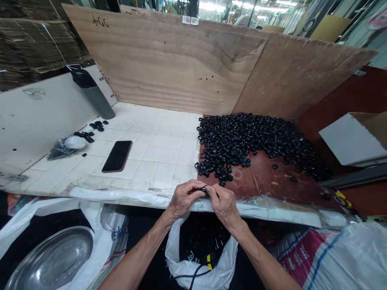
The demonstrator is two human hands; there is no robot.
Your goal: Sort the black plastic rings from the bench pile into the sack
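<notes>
My left hand (pixel 185 198) and my right hand (pixel 224 201) meet at the table's front edge. Between their fingertips is a small black part (pixel 204 189), pinched from both sides and mostly covered by the fingers. Just beyond my hands lies a large heap of small black ring-like parts (pixel 244 137) on the reddish-brown board (pixel 242 185). Below my wrists a white sack (pixel 173 251) hangs open, with dark contents and black cords in it.
A black phone (pixel 117 156) lies on the white tiled surface (pixel 163 141). Farther left are a grey bottle (pixel 96 96), a plastic bag (pixel 65 146) and loose black pieces. A wooden panel (pixel 169 60) closes the back. At right stands a white box (pixel 350 139); a metal basin (pixel 57 257) sits lower left.
</notes>
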